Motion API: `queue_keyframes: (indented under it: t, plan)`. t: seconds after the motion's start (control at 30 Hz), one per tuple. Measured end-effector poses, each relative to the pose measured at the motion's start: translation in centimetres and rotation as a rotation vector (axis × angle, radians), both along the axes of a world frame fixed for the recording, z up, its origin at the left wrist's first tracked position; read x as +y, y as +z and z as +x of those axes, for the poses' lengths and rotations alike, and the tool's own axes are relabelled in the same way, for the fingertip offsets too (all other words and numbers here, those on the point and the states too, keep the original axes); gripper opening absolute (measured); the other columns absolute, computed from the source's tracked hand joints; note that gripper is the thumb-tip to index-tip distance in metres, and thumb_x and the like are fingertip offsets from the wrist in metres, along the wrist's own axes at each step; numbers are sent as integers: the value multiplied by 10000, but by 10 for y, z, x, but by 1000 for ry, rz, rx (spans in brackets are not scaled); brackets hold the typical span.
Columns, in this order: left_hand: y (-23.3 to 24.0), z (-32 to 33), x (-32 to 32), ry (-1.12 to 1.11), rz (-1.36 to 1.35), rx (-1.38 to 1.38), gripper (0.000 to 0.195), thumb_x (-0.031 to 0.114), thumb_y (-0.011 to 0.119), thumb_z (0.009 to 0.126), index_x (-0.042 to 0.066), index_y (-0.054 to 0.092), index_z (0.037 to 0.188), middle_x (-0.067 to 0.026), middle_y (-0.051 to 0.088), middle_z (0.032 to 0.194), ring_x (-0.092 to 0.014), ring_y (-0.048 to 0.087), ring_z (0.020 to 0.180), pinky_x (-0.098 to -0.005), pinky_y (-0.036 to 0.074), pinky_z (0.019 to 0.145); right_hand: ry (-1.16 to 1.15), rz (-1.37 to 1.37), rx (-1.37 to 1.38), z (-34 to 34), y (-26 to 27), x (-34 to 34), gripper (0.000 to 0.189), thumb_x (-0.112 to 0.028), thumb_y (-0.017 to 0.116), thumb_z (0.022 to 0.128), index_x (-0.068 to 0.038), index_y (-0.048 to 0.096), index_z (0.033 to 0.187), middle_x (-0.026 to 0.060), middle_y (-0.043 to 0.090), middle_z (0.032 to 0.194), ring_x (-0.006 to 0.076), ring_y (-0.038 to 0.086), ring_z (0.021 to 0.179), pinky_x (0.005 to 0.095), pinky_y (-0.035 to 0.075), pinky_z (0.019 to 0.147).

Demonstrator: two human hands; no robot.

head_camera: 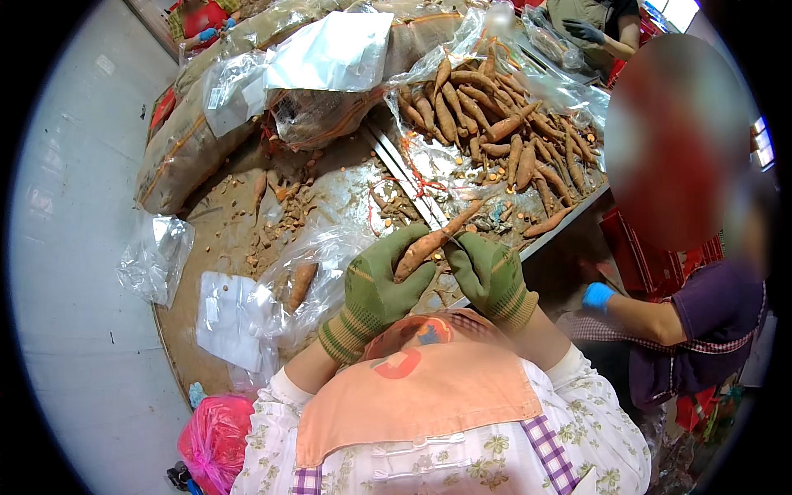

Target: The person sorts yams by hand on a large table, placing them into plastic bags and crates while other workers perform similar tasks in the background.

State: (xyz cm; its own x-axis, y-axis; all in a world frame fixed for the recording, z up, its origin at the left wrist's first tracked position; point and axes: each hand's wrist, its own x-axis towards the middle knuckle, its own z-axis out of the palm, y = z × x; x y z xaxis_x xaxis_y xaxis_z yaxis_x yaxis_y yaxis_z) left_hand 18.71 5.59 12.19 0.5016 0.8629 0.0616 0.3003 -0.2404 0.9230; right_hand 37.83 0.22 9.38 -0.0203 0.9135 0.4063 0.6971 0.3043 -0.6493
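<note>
My left hand (388,272), in a green knit-cuffed work glove, is closed around a long sweet potato (427,249). The thin end of the root points up and to the right. My right hand (493,272), gloved the same way, is bent close beside the root, just below its thin end. A thin edge shows by the right fingertips, but whether that hand grips a tool is hidden. Beyond my hands lies a large heap of sweet potatoes (495,117) on plastic sheeting. One more sweet potato (303,281) lies in a clear plastic bag (328,247) to the left.
Full mesh sacks (185,148) line the table's far left side, with plastic sheets (331,52) on top. Cut ends and soil litter the table (216,235). A co-worker (711,309) stands close on the right near red crates (637,247); other people work at the back.
</note>
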Motion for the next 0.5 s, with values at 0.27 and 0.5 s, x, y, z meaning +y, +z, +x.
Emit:
queue_keyframes:
  t: [0.27,0.5]
  plan:
    - [5,4,-2,17,-29,-75,380,61,696,836,-31,642,1201,-77,716,961,-108,674,807,-272,546,707,-208,-254,-31,8,-40,8,137,-198,594,916,-64,607,893,210,624,704,401,646,691,492,505,627]
    - [-19,1,0,72,-181,-149,368,113,705,882,-39,627,1208,-71,704,930,-114,689,780,-276,557,669,-230,-452,-201,21,-55,8,203,-265,588,902,-72,626,949,206,692,899,409,674,855,506,528,742]
